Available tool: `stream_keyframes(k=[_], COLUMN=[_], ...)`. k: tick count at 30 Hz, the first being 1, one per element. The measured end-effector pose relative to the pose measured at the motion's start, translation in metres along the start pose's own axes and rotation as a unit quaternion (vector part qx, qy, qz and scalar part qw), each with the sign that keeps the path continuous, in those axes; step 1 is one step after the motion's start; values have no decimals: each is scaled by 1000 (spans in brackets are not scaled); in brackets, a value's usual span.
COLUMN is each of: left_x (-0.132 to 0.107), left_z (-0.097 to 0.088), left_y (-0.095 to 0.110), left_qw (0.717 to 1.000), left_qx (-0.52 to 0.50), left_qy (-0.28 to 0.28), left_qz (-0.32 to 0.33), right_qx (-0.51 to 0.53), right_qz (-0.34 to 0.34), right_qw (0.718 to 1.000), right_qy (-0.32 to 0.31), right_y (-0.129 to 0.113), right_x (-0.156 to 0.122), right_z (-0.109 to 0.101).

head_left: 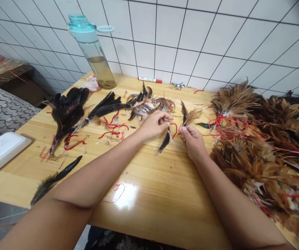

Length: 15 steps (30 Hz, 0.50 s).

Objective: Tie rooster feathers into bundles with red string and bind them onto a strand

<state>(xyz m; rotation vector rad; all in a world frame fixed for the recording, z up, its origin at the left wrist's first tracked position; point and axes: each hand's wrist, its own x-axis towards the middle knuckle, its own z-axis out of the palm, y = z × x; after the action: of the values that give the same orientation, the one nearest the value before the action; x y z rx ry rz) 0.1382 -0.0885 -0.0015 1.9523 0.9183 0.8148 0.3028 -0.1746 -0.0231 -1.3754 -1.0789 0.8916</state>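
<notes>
My right hand (194, 140) pinches the quill ends of a few feathers (190, 116), one dark and the others light brown, between thumb and forefinger. Just left of it, my left hand (156, 124) has its fingers curled in; what they hold, if anything, is hidden. A small dark feather (164, 143) shows directly below the left fingertips, and I cannot tell whether they touch it. Between the hands lies a piece of red string (174, 129). Behind the left hand is a loose pile of mixed feathers (144, 106).
Brown feather bundles (258, 156) tied with red string crowd the right side. Black feather bunches (67, 107) lie at left. A water bottle (97, 59), a red marker (149, 80) and a blue marker (178, 85) are near the tiled wall. A white box (3, 152) sits at the left edge.
</notes>
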Motion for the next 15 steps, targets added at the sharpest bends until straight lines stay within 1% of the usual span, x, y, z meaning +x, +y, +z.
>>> stream_keyframes(k=[2,3,6,9,12,13,15], left_x=[-1,-2,-3,-3,-6,-7,-9], left_z=[-1,-2,-9,-20,-26,-26,-22], left_y=[2,4,8,11,13,13,15], left_qw=[999,997,990,979,955,946,939], left_qx=[42,61,100,124,146,154,169], left_qy=[-3,-14,-80,-158,-260,-284,-298], left_qz=[25,37,58,40,10,6,8], right_qx=[23,39,70,60,27,15,-2], right_qz=[8,13,26,20,2,-3,-10], right_qw=[1000,999,997,997,999,999,999], right_qy=[13,19,30,34,35,34,31], right_y=[0,1,2,2,2,2,3], right_x=[1,2,3,3,1,0,-1], right_z=[-1,-1,-2,-1,0,0,1])
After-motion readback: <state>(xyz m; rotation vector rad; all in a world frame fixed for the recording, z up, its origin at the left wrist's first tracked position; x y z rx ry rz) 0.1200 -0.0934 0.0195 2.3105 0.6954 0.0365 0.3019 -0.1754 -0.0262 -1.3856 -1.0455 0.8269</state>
